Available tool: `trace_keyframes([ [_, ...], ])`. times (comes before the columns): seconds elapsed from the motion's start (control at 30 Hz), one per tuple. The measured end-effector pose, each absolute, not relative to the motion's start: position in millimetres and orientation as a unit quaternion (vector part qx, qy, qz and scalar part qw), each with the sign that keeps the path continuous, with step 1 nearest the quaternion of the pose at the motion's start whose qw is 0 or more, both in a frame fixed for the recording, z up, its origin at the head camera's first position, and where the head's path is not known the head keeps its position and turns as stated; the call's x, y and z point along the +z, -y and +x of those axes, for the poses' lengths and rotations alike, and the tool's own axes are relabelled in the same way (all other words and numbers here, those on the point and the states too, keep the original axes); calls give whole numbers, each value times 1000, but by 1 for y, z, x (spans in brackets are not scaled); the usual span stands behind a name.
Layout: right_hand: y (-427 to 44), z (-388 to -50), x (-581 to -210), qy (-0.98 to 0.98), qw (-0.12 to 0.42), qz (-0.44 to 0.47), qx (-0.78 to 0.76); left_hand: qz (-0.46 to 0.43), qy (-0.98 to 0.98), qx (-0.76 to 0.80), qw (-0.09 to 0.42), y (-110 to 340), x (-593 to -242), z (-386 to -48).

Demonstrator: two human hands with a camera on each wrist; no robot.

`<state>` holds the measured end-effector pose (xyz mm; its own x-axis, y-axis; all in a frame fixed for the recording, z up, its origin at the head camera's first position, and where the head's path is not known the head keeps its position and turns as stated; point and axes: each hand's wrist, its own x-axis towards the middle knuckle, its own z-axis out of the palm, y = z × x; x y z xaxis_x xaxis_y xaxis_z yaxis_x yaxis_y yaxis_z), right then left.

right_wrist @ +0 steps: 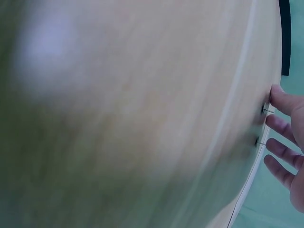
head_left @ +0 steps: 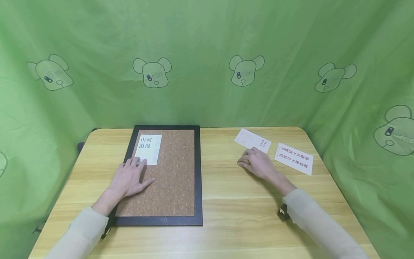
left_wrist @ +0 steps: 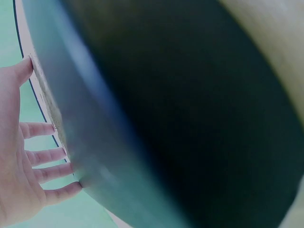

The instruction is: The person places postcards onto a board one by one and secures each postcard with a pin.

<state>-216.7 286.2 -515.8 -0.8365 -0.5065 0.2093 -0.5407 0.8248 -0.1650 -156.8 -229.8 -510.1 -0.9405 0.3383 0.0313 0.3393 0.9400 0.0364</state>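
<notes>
In the head view a white card with large dark characters [head_left: 150,145] lies on the upper left of a black-framed cork board [head_left: 174,172]. My left hand [head_left: 129,178], fingers spread, rests on the board with fingertips at the card's lower edge. In the left wrist view the left hand [left_wrist: 21,161] has its fingertips along the board. My right hand [head_left: 257,164] is low over the table beside a white card with red print [head_left: 250,138]. In the right wrist view two small pins, one [right_wrist: 268,111] between thumb and forefinger and another [right_wrist: 261,143] lower, show by the right hand [right_wrist: 292,137]; contact is unclear.
Another white card with red characters [head_left: 294,158] lies at the right of the wooden table [head_left: 236,216]. A green curtain with bear-head outlines [head_left: 200,100] stands behind the table and at both sides.
</notes>
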Motion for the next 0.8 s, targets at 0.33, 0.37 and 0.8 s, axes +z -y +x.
trace_keyframes([
  [0.33,-282,-216,-515,942,95,313,80,-173,985,-21,16,230,-511,-157],
  [0.37,-281,-217,-515,941,96,317,77,-173,985,-21,16,230,-512,-157],
  [0.8,-279,-217,-514,941,96,314,80,-172,985,-23,19,230,-512,-157],
])
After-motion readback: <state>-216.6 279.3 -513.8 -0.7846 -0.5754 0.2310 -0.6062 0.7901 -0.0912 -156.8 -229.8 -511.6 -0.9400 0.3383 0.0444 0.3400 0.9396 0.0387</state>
